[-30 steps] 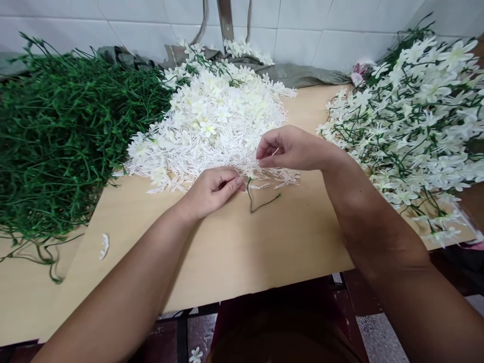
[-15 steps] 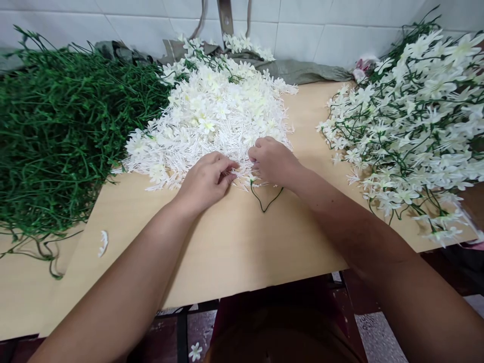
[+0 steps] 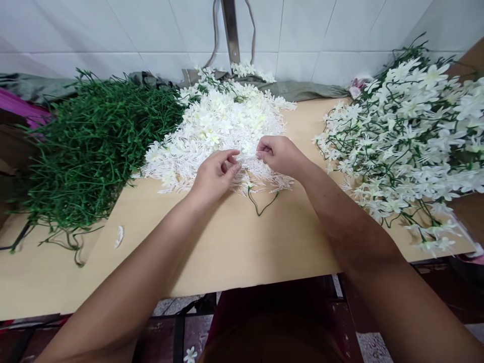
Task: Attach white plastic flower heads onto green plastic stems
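Left hand [image 3: 214, 174] and right hand [image 3: 278, 154] pinching small white flower heads [image 3: 223, 121] piled at 12 o'clock on desk [image 3: 234, 242], green stems [image 3: 94, 146] at 10 o'clock

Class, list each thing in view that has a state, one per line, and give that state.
left hand: fingers curled, pinching at the pile's front edge
right hand: closed, pinching white pieces
white flower heads: loose, heaped
green stems: bare, piled
finished sprays: flowers on stems, stacked
single green stem: lying loose on table

both hands close together, left hand [image 3: 214, 174] and right hand [image 3: 278, 154] fingers pinched.
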`<control>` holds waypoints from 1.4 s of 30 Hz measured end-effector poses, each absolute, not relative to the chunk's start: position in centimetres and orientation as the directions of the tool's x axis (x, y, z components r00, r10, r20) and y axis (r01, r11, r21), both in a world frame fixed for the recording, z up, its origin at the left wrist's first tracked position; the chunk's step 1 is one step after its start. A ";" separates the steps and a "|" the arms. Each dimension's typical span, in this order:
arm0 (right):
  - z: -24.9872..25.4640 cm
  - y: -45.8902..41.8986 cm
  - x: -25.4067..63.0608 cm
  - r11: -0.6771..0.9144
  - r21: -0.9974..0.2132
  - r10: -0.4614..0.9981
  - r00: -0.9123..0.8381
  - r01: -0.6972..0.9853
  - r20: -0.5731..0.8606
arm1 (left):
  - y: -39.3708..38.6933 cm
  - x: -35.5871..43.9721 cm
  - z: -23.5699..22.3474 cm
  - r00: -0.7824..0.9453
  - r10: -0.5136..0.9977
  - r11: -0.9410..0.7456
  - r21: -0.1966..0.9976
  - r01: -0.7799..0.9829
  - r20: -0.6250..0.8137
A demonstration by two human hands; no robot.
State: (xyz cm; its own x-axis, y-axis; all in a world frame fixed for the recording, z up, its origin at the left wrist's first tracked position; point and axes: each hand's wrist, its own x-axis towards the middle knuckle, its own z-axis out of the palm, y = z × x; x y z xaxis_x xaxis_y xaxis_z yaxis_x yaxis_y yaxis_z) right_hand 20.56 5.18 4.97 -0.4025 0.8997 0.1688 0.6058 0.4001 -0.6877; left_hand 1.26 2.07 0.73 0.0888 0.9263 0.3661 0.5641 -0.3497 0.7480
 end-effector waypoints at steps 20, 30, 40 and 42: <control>4.4 5.8 20.2 0.486 -0.790 0.847 -0.425 0.374 0.320 | 3.9 4.6 3.1 -0.146 0.963 -0.192 0.955 0.228 0.228; 3.8 6.1 19.8 0.375 -0.902 0.873 -0.407 0.212 0.267 | 3.6 5.2 2.3 -0.113 0.982 -0.145 0.986 0.082 0.154; 4.2 5.6 19.8 0.356 -0.892 0.881 -0.417 0.278 0.222 | 3.4 4.6 2.5 -0.081 0.972 -0.202 0.961 0.191 0.220; 4.2 5.9 20.2 0.384 -0.856 0.886 -0.399 0.346 0.236 | 3.6 3.9 2.2 -0.128 0.952 -0.229 0.925 0.303 0.278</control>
